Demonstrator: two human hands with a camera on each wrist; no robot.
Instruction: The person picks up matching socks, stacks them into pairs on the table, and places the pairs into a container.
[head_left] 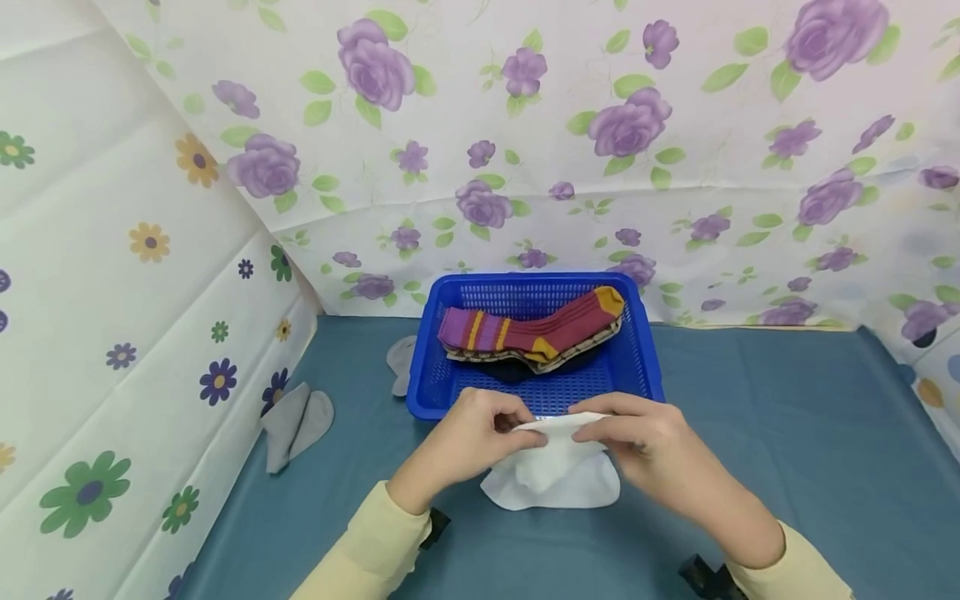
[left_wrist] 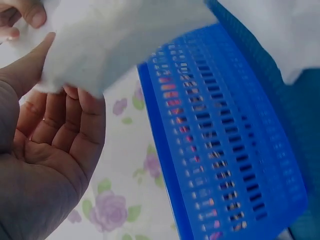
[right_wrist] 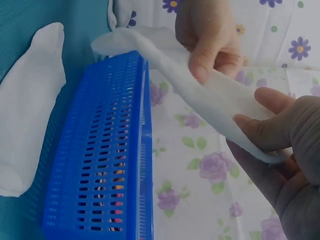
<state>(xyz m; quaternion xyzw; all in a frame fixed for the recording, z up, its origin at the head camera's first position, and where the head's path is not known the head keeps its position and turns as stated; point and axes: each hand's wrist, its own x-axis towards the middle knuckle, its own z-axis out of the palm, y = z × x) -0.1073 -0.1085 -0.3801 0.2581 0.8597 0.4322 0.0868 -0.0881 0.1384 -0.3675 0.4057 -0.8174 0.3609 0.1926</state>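
Note:
Above the front rim of a blue basket, both hands hold a white sock by its upper edge. My left hand pinches one end between thumb and fingers. At the other end, my right hand grips the fabric with the thumb on top, as the right wrist view shows. The held sock stretches between the two hands, clear of the basket. A second white sock lies flat on the table below, in front of the basket.
Inside the basket lie folded socks, with a maroon, purple and yellow pair on top. Grey socks rest on the blue-green table at the left. Another grey piece sits beside the basket. A flowered cloth wall stands behind.

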